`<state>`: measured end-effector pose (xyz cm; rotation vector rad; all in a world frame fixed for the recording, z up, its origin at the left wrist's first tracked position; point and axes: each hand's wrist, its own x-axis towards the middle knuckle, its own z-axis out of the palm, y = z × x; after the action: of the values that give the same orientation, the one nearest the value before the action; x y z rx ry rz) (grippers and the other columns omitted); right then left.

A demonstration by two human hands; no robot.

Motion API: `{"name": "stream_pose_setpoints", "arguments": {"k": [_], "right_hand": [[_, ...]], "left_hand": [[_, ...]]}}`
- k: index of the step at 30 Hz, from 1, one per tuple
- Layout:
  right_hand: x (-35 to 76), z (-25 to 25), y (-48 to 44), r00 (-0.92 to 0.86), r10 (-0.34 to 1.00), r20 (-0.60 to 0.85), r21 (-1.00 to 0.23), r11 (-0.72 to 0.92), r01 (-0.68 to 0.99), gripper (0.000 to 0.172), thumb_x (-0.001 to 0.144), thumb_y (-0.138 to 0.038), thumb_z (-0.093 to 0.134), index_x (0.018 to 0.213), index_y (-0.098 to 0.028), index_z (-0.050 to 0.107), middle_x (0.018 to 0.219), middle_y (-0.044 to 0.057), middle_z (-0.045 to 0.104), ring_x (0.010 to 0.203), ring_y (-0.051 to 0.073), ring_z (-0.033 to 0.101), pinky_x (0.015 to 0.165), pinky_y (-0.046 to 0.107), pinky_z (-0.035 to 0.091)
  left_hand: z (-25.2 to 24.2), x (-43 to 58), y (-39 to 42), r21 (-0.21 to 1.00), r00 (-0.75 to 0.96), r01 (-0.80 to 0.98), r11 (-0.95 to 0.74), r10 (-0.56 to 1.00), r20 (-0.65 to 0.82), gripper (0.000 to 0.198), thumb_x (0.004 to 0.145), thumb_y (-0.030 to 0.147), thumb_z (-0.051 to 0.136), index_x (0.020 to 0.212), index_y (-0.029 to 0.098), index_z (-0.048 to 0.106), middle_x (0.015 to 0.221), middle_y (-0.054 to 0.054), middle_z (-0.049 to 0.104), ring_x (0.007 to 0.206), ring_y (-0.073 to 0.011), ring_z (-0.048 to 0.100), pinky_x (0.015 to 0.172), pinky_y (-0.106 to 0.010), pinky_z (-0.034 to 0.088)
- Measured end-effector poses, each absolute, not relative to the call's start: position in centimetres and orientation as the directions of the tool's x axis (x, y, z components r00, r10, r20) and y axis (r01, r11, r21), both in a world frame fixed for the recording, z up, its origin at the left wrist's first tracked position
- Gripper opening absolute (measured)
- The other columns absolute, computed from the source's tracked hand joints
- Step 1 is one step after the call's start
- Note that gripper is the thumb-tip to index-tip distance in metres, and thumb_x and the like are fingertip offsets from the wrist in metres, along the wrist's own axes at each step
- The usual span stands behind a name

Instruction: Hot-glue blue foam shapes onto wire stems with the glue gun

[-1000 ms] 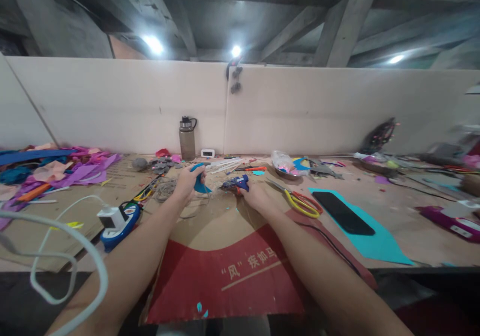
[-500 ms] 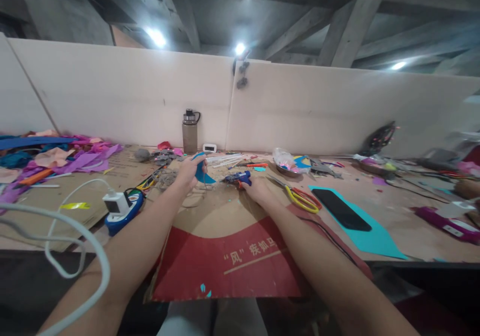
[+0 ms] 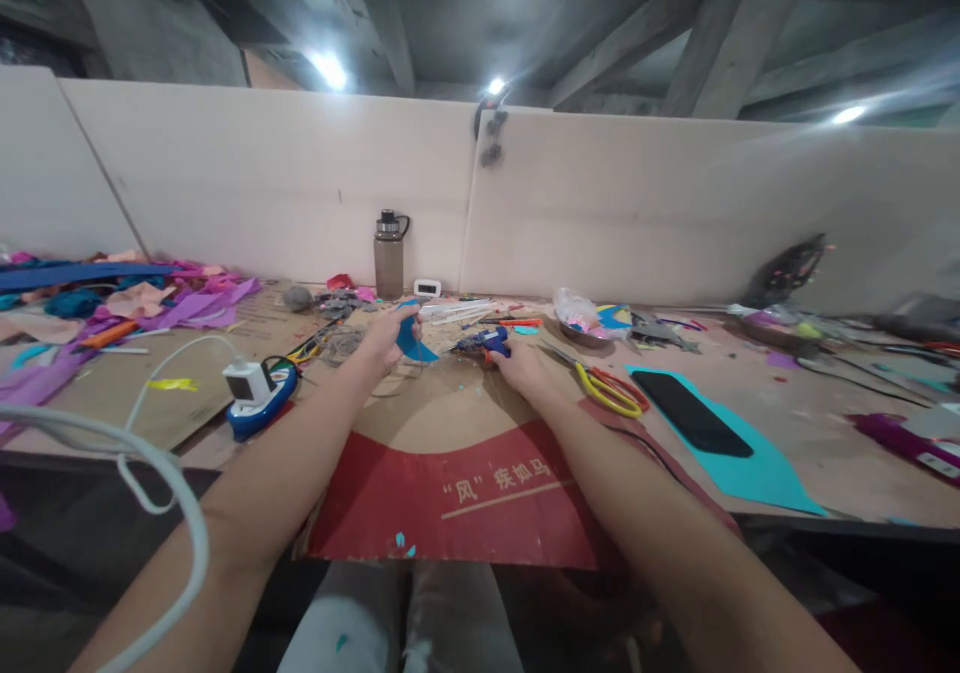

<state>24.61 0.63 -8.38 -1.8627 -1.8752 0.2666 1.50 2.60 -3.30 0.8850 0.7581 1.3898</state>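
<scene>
View turned a little left since before, my left grip [image 3: 388, 337] pinching a blue piece [image 3: 414, 343], my right grip [image 3: 523, 365] wrapped around a blue glue gun [image 3: 486, 340], pointing toward the piece, over brown cardboard [image 3: 450, 415].

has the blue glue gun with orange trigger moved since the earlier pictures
No, not noticeably: against the tall grey bottle, the blue glue gun in the right hand keeps its place; only the view shifted.

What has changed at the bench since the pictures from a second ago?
Only the camera view visibly shifted: the pale tabletop sits higher in frame. Nothing was taken up or let go. The left hand still holds the curved blue sheet piece, the right hand the blue gun-shaped tool.
</scene>
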Motion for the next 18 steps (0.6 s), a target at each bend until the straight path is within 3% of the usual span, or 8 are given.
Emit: {"name": "stream_pose_setpoints", "arguments": {"k": [5, 15, 18], "right_hand": [[24.6, -8.3, 1.1, 0.077, 0.981, 0.178, -0.482, 0.018, 0.876, 0.034, 0.087, -0.036, 0.047, 0.102, -0.011, 0.063, 0.105, 0.017, 0.068, 0.096, 0.025, 0.063, 0.079, 0.030, 0.043], [25.1, -8.2, 1.5, 0.070, 0.982, 0.174, -0.521, 0.031, 0.853, 0.028, 0.085, -0.037, 0.050, 0.091, -0.015, 0.065, 0.095, 0.013, 0.070, 0.085, 0.023, 0.065, 0.071, 0.028, 0.044], [25.0, -8.1, 1.5, 0.066, 0.975, 0.211, -0.536, 0.059, 0.842, 0.028, 0.086, -0.036, 0.047, 0.097, -0.015, 0.063, 0.100, 0.011, 0.069, 0.089, 0.021, 0.064, 0.074, 0.027, 0.043]], "left_hand": [[-3.3, 1.0, 2.7, 0.888, 0.072, -0.459, -0.015, 0.996, 0.054, 0.014, 0.065, 0.014, 0.067, 0.067, 0.013, 0.053, 0.054, 0.001, 0.055, 0.040, -0.0050, 0.046, 0.041, -0.018, 0.038], [-3.0, -0.5, 3.9, 0.814, -0.039, -0.576, -0.074, 0.997, 0.062, 0.013, 0.065, 0.015, 0.067, 0.067, 0.014, 0.054, 0.056, 0.003, 0.055, 0.041, -0.0041, 0.046, 0.043, -0.018, 0.040], [-3.0, -0.6, 3.8, 0.800, -0.059, -0.594, -0.082, 0.997, 0.059, 0.013, 0.065, 0.014, 0.067, 0.066, 0.013, 0.055, 0.056, 0.003, 0.055, 0.042, -0.0040, 0.046, 0.043, -0.018, 0.041]]}}
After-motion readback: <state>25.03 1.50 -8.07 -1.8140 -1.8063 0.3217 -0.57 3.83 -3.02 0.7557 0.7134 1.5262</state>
